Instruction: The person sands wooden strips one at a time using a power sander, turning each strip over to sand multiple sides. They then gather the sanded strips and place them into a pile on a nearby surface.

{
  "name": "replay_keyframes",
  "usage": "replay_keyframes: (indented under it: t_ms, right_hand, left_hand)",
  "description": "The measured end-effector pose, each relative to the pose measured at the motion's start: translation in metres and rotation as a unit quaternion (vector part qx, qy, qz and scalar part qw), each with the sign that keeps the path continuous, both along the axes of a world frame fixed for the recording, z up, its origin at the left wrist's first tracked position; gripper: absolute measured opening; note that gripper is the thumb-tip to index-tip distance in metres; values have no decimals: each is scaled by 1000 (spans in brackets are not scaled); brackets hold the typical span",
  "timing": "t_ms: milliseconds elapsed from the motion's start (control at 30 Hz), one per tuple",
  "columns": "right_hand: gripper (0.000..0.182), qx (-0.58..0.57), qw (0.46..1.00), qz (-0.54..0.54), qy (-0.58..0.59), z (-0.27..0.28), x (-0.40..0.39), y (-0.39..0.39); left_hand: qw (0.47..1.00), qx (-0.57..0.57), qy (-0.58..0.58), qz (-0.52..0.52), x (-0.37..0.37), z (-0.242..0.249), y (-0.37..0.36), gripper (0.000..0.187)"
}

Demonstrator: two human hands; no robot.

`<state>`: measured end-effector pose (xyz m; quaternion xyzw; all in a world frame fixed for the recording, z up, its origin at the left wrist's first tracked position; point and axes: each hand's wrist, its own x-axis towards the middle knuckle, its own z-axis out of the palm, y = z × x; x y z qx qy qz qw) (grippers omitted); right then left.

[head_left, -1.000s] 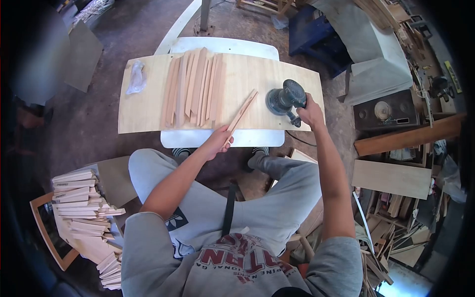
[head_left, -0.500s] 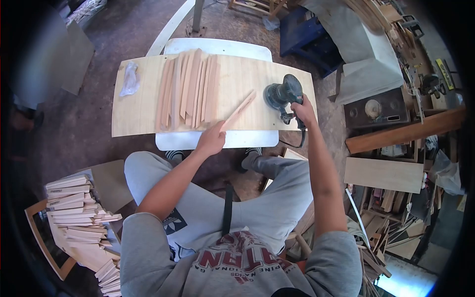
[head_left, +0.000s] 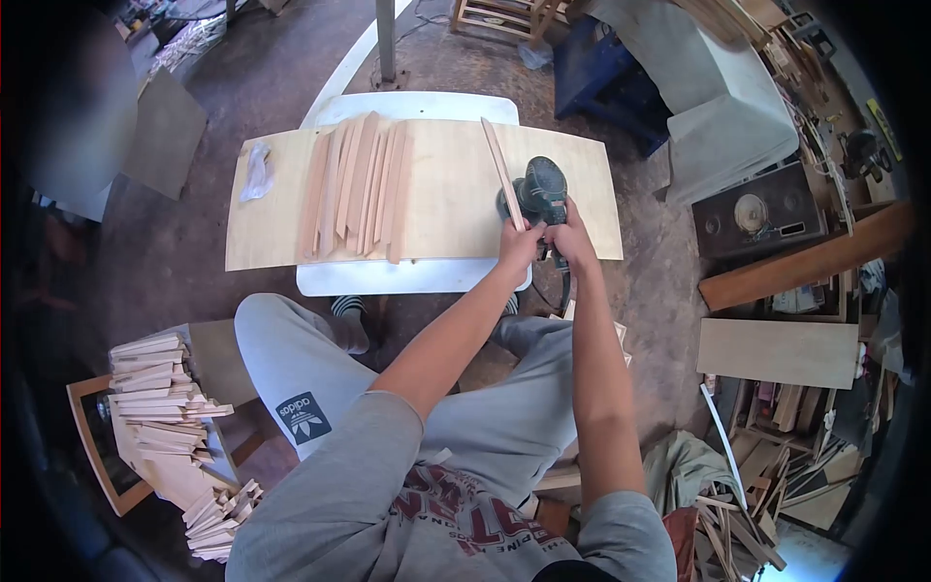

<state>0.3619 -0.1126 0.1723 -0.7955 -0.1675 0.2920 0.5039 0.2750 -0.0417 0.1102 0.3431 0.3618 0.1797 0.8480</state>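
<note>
My left hand (head_left: 519, 244) is closed round the lower end of a narrow wooden strip (head_left: 499, 167), which points away from me, tilted slightly left. Close beside it, my right hand (head_left: 572, 238) grips the handle of a dark green random orbital sander (head_left: 541, 186). The strip overlaps the left side of the sander in this view, and both hands are nearly together. Beneath them lies a pale plywood board (head_left: 446, 209). Several similar strips (head_left: 359, 189) lie side by side on its left half.
A crumpled plastic bag (head_left: 258, 173) rests at the board's left end. The board sits on a white table (head_left: 417, 278). More cut strips (head_left: 160, 388) are stacked at lower left. To the right are a loose plank (head_left: 776, 352), a speaker box (head_left: 756, 215) and scrap wood (head_left: 742, 524).
My left hand has moved right with the strip, swinging it more upright, up against the sander. My right hand has drawn the sander slightly left and nearer. The head view has shifted a little.
</note>
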Motion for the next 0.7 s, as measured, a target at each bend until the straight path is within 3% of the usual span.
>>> replay_keyframes:
  t_ms: [100, 200, 267, 367, 467, 500, 567, 600, 633, 700]
  right_hand:
    - [97, -2, 1000, 2, 16, -1, 2, -5]
    - [97, -7, 1000, 6, 19, -3, 0, -11]
    - [98, -18, 1000, 4, 11, -13, 3, -14]
    - [102, -136, 988, 28, -71, 2, 4, -15]
    - [102, -179, 973, 70, -124, 6, 13, -17]
    - [101, -185, 969, 90, -136, 0, 17, -19]
    - [102, -188, 940, 87, -273, -17, 30, -15]
    - [103, -188, 919, 84, -337, -26, 35, -13]
    - [108, -120, 939, 86, -311, -18, 42, -3]
    - [110, -255, 909, 145, -295, 37, 32, 28]
  left_hand:
    - [994, -110, -20, 2, 6, -9, -6, 25]
    - [968, -236, -63, -52, 11, -33, -2, 19]
    - [956, -261, -94, -94, 8, -34, 2, 14]
    - [942, -292, -89, -139, 11, -28, 6, 9]
    - [946, -299, -8, -124, 15, -7, 6, 14]
    - [964, -230, 2, -132, 8, -3, 8, 11]
    - [986, -88, 22, -140, -10, 7, 14, 10]
    - [988, -89, 32, -120, -25, 12, 15, 13]
    - [990, -87, 42, -101, -47, 24, 18, 19]
    - [989, -75, 53, -116, -91, 16, 36, 32]
